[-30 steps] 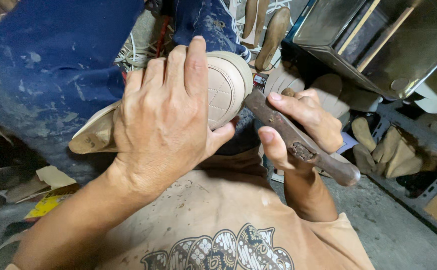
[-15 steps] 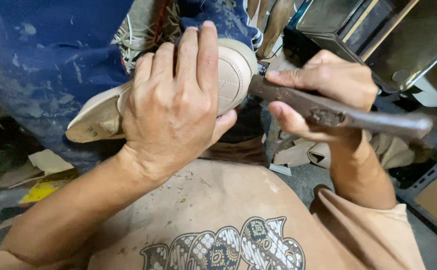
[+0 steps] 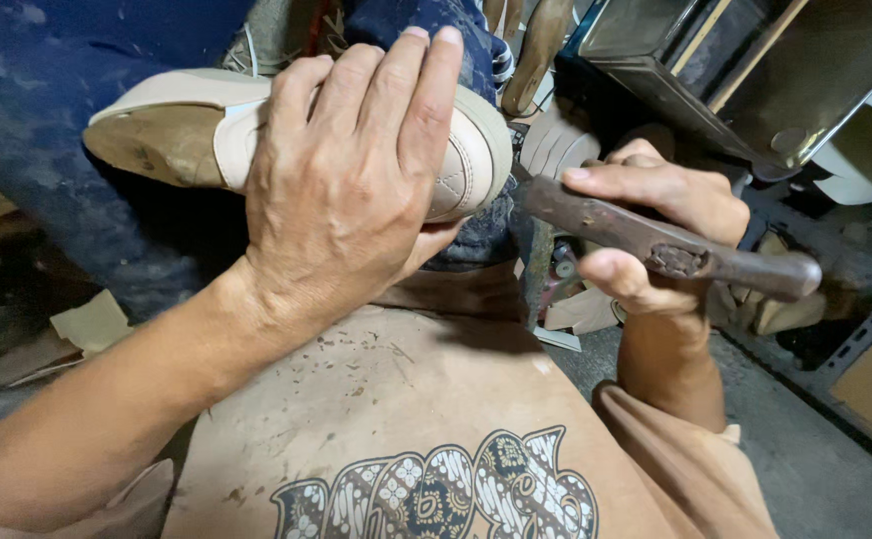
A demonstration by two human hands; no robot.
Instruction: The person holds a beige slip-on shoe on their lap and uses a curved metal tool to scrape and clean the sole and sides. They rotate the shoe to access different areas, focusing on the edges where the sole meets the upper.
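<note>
Nearest the camera, a tan shirt [image 3: 396,419] with a patterned print is seen, the print cut off by the lower edge. Above it, the left hand [image 3: 356,190] is laid flat over a cream shoe [image 3: 197,130], fingers extended and close together and pressed on the upper; the thumb is mostly hidden beneath the shoe. The shoe is held sole-side outward against a blue-clad leg [image 3: 57,120], its toe at the right, its heel at the left; much of its middle is covered by the hand. To the right, the right hand [image 3: 655,230] is closed around the dark wooden handle of a hammer [image 3: 675,250]. The hammer's head is pointed downward just beside the toe; whether contact is made cannot be told. Farther back, a dark metal bin [image 3: 715,80] and a pale roll [image 3: 870,140] are only partly shown.
</note>
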